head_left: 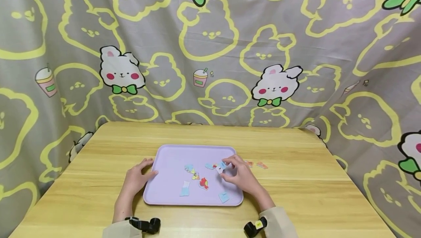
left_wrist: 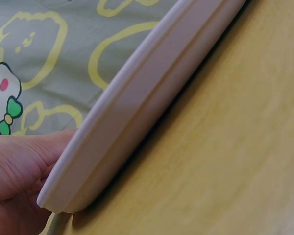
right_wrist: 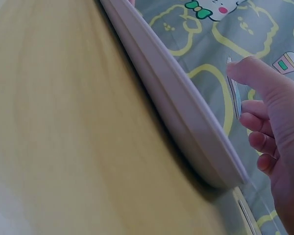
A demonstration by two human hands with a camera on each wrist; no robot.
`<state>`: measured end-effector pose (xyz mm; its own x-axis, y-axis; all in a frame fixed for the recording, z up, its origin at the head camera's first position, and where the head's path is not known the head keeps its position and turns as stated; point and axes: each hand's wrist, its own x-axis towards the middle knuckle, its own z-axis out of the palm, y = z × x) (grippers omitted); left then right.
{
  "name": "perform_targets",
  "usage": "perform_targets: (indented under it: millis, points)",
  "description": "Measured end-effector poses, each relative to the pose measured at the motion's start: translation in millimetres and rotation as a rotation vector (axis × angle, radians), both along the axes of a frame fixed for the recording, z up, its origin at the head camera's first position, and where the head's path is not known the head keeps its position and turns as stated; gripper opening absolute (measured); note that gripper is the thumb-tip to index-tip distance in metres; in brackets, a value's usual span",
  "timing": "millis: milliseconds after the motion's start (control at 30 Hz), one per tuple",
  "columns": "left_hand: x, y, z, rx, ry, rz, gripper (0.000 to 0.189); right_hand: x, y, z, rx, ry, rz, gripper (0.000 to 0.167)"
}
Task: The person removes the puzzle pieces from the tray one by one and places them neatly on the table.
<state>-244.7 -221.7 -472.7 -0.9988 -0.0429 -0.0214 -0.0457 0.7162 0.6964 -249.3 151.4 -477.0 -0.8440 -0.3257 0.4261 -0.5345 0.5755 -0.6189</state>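
Note:
My right hand (head_left: pixel 243 176) is over the right part of the lilac tray (head_left: pixel 171 154), pinching a white and light-blue puzzle piece (head_left: pixel 219 169) between thumb and fingers. From the side, the right wrist view shows this piece (right_wrist: pixel 234 90) as thin and upright, with the other fingers curled below it. At the tray's left rim, my left hand (head_left: pixel 136 177) holds the edge, its thumb lying over the rim. Inside the tray are a red piece (head_left: pixel 204 183), a joined blue and yellow cluster (head_left: pixel 192 171), a pale blue strip (head_left: pixel 185 189) and a light-blue piece (head_left: pixel 224 197).
A couple of orange pieces (head_left: pixel 262 165) lie on the wooden table (head_left: pixel 296 187), right of the tray. Another blue piece (head_left: pixel 209 166) is just left of the pinched one. A grey curtain (head_left: pixel 158 40) with cartoon animals hangs behind the table and along its sides.

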Motion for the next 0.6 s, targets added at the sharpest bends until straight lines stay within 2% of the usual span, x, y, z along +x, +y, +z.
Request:
perform_targets:
  millis: [400,600]
  points:
    - [-0.3,0.4,-0.2,-0.011,0.008,-0.009,0.054,-3.3,16,-2.3,-0.047,-0.028,-0.103,0.043]
    - [0.2,1.1,0.2,-0.015,0.005,-0.011,0.054,-4.0,25,-3.1,-0.123,-0.068,-0.146,0.040]
